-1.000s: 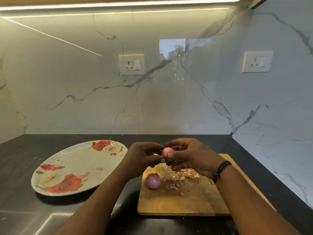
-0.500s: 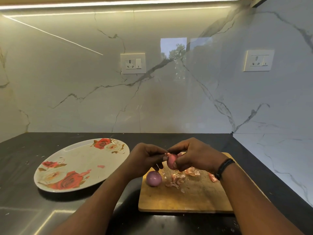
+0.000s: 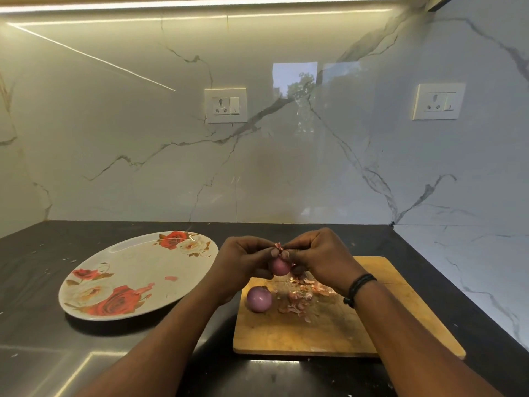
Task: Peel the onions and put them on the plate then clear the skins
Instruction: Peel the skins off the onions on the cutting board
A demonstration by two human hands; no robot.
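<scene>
I have a small onion (image 3: 280, 266) held up over the far edge of the wooden board (image 3: 329, 333), my left hand (image 3: 243, 262) curled round it from the nine o'clock side, fingers cupping it from below. My right hand (image 3: 320, 257) comes in from three o'clock, thumb and fingertips pinched on a scrap of pink skin (image 3: 278, 246) standing up at the onion's twelve o'clock. A second onion (image 3: 259, 299), which looks already bare, sits on the board at about seven o'clock from my hands, with a scatter of loose skins (image 3: 300, 299) just beside it toward three o'clock. The flowered plate (image 3: 94, 282) lies on the dark counter (image 3: 43, 325) well apart at nine o'clock, with no onion on it yet — only one small pink fleck.

What worries me: the scrap in my pinch is thin and will likely tear short, leaving a patch stuck at the tip. If I pull harder, the smooth bulb could squirt out of my left fingers and roll off the board — or knock the other onion. Torn bits may also drift past the board onto the counter, making the later clearing fiddlier.
</scene>
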